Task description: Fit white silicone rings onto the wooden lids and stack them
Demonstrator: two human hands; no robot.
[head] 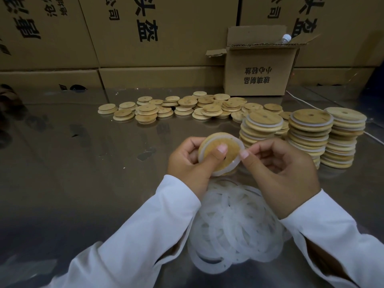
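My left hand (pixel 191 163) grips a round wooden lid (pixel 229 149) above the table, thumb pressed across its face. A white silicone ring (pixel 236 162) runs round the lid's rim. My right hand (pixel 278 165) pinches that ring at the lid's right edge between thumb and fingers. Below my hands lies a heap of loose white rings (pixel 232 227). To the right stand three stacks of ringed lids (pixel 307 129). Bare wooden lids (pixel 187 108) are spread in low piles farther back.
The table is a reflective metal surface (pixel 83 163). A small open cardboard box (pixel 257 69) with a bottle in it stands at the back right. Large printed cartons (pixel 145 38) wall off the rear. A white cable (pixel 301 102) runs behind the stacks.
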